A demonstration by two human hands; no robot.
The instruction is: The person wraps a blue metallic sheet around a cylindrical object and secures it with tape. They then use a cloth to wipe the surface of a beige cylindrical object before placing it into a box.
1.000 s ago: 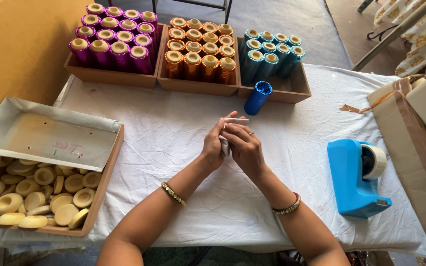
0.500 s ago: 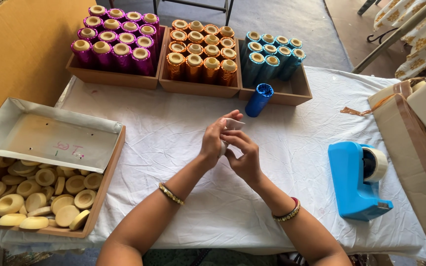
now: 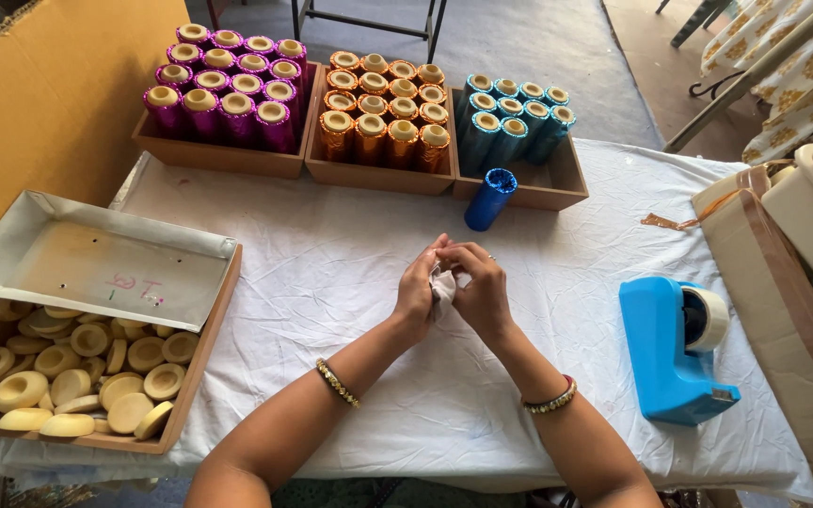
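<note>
White-clothed table (image 3: 331,273), small white piece (image 3: 442,282) pinched between left hand (image 3: 418,292) and right hand (image 3: 482,292) grips.

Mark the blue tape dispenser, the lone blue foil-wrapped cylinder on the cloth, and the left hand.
blue tape dispenser (image 3: 665,362), head view, on its blue body.
blue foil-wrapped cylinder (image 3: 489,200), head view, mid-side.
left hand (image 3: 418,287), head view, back of hand.

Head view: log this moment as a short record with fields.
left hand: closed on a small white piece, together with the right
right hand: closed on the same piece
surface: white cloth on the table
back row: boxes of purple rolls, orange rolls, blue rolls
loose: blue roll lying near the boxes
right side: blue tape dispenser
left side: box of pale round discs
</note>
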